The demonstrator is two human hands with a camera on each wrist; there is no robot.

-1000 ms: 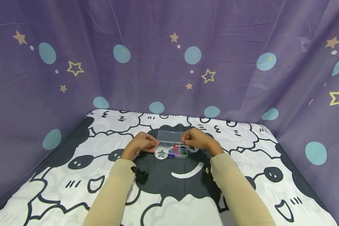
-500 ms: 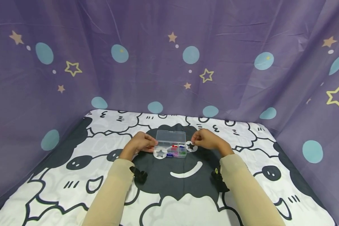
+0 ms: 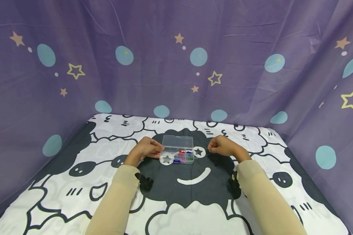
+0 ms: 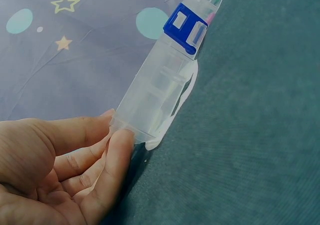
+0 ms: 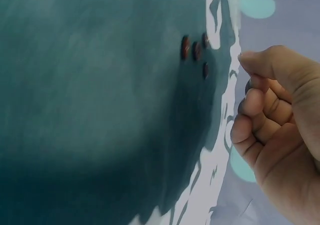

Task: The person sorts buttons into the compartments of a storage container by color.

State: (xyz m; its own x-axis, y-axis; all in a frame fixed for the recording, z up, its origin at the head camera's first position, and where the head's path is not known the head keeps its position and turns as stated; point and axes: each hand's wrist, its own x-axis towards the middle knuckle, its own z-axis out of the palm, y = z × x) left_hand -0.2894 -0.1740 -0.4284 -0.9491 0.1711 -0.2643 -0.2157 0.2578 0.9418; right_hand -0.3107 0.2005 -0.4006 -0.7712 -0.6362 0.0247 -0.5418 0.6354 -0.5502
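Note:
A clear plastic compartment box [image 3: 176, 149] lies on the cloth with its lid [image 3: 177, 142] raised at the back. Small red, blue, pink and green pieces fill some right-side compartments. My left hand [image 3: 147, 148] pinches the box's left end between thumb and fingers; the left wrist view shows the grip on the box [image 4: 150, 95] closely, with a blue latch [image 4: 185, 27] on its front. Away to the right of the box, my right hand [image 3: 223, 146] is over the cloth, fingers loosely curled, nothing visible in them. Several small dark red bean-like pieces [image 5: 196, 51] lie near it.
A dark cloth with printed white cartoon sheep [image 3: 191, 195] covers the surface, and two printed star circles show beside and under the box. Purple curtains [image 3: 153, 81] with stars and ovals hang behind and on both sides.
My right hand has moved rightward, from over the box's right side to beyond the right star circle. My left hand keeps hold of the box, which has not moved.

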